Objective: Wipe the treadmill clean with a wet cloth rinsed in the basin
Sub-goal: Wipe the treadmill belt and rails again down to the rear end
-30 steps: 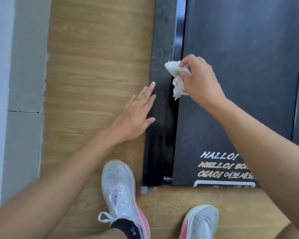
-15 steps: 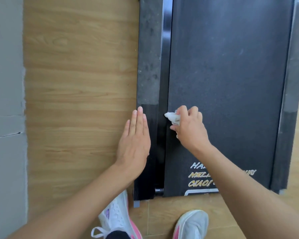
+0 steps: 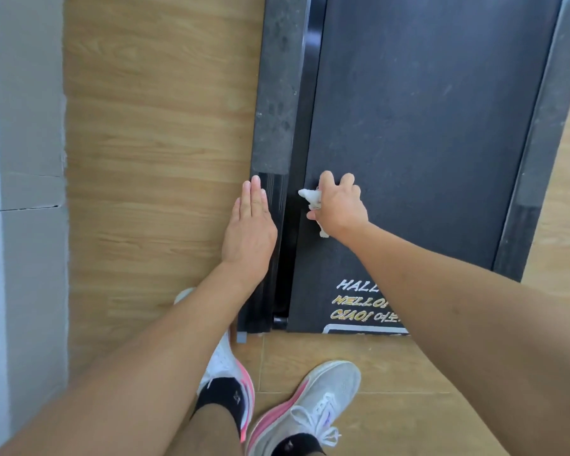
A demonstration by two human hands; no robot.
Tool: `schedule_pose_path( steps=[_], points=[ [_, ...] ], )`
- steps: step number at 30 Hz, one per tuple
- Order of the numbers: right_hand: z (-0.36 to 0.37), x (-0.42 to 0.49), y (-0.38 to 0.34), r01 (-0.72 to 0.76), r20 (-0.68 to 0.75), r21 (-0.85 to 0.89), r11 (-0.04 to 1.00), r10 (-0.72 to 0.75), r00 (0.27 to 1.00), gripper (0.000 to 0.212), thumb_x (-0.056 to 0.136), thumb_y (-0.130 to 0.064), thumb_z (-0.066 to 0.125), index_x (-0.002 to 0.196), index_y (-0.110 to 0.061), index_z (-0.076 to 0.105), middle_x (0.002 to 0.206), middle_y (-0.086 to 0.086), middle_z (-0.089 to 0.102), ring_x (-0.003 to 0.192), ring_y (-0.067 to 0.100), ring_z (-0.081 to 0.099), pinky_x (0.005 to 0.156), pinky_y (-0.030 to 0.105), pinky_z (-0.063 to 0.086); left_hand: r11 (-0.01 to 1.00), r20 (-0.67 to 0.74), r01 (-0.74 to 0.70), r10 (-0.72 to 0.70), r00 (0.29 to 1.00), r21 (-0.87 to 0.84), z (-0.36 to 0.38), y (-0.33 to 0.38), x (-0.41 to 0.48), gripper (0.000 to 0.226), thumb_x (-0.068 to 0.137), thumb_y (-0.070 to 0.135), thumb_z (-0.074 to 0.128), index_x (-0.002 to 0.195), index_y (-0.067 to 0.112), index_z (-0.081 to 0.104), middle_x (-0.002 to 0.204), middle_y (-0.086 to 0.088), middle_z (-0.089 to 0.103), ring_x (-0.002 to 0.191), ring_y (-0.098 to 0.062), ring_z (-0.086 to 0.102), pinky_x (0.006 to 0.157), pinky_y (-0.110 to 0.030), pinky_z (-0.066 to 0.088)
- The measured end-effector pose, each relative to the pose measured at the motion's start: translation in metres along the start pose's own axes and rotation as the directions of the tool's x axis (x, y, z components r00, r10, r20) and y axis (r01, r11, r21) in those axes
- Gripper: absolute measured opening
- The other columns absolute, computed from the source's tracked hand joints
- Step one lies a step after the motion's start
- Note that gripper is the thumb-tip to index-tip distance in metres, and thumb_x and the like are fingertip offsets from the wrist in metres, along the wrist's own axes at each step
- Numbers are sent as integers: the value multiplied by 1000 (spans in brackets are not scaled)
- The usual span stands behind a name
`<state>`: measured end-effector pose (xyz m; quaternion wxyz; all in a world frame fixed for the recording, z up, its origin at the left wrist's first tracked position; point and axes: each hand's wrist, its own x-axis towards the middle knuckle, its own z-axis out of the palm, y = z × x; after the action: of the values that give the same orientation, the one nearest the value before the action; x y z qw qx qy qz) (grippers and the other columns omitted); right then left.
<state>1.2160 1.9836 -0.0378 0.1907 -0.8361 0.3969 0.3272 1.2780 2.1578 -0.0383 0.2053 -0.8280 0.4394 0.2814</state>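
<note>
White cloth [image 3: 311,197] is bunched up inside the right grip [image 3: 341,205], fingers curled over it and grasping it. Bits of cloth poke out at the thumb side and below the wrist. It is pressed on the treadmill [image 3: 425,126] at the left edge of the dark belt [image 3: 441,60], right beside the glossy black strip next to the left side rail [image 3: 273,93]. The left grip [image 3: 249,228] is released, palm down, fingers straight and together. It lies flat on the outer edge of that rail, over its shiny ribbed lower part; the rail's upper part looks dull grey and dusty. The two hands are near each other, with the strip between them, not touching. White and yellow lettering [image 3: 359,301] is printed at the near end of the belt, partly hidden by the right forearm. The right side rail [image 3: 540,126] runs grey along the far edge. The treadmill sits on a wood-look floor [image 3: 152,126], with a grey wall [image 3: 23,126] at the left. At the bottom, two white and pink shoes with black socks stand just off the treadmill's near end: left shoe [image 3: 224,360] and right shoe [image 3: 316,399]. The left shoe is partly under the left forearm.
</note>
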Motion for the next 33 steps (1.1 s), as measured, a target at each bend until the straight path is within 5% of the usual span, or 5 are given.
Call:
schedule_pose_path(
  steps=[4, 9, 22, 26, 33],
  points=[
    [-25, -22, 0, 7, 64, -6, 1000, -7, 998, 48, 95, -27, 76, 130, -15, 44, 128, 13, 45, 99, 28, 47, 69, 41, 45, 992, 151, 14, 6, 989, -129, -40, -9, -8, 113, 89, 18, 79, 161, -3, -5, 169, -24, -19, 160, -35, -3, 129, -41, 19],
    [-106, -112, 20, -4, 54, 315, 949, -14, 998, 16, 92, -21, 63, 106, -17, 55, 104, 7, 60, 83, 30, 67, 65, 35, 52, 943, 63, -58, 83, 995, -329, -128, -17, -59, 61, 87, -3, 58, 143, 5, 38, 156, -15, 37, 127, -35, 54, 99, -48, 52],
    [-499, -550, 132, 9, -285, 371, 928, 105, 953, 19, 90, -24, 64, 108, -23, 59, 101, -1, 45, 85, 25, 53, 72, 41, 54, 884, -146, -223, 178, 973, -411, -574, 11, -399, 77, 98, 17, 55, 164, 16, 17, 174, -2, 8, 142, -29, 44, 103, -44, 49],
    [-554, -643, 151, -33, -459, 181, 983, 114, 881, 15, 91, -18, 64, 100, -17, 52, 97, 0, 40, 85, 26, 49, 52, 38, 47, 883, -272, -402, 336, 902, -241, -695, 51, -456, 76, 101, 21, 52, 165, 16, 11, 174, -2, 3, 144, -25, 40, 105, -40, 47],
    [-575, -760, 189, -300, -502, 467, 832, 529, 684, 13, 97, -22, 64, 105, -18, 54, 104, -1, 36, 91, 22, 44, 62, 33, 38, 698, -308, -711, 698, 647, 87, -773, 130, -526, 69, 99, 19, 50, 160, 13, 18, 171, -1, 10, 131, -31, 48, 88, -44, 50]
  ],
)
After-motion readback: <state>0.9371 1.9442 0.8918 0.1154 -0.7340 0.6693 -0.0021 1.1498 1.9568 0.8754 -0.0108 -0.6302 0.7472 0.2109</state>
